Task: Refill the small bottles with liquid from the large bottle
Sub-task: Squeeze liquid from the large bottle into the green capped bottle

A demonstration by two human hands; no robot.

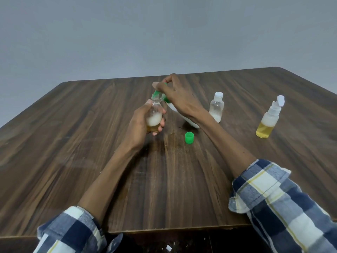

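We are in the pouring step: our left hand grips a small bottle above the bench, while our right hand holds the tilted large bottle, its green spout at the mouth. Next, a steady squeeze seems needed.

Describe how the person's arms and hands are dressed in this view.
Both arms wear a checked shirt in navy, pale blue and white with thin yellow lines. The left sleeve and right sleeve are pushed or rolled back, so the forearms are bare. The left hand and right hand are bare too: no gloves, and no rings or watch that can be seen.
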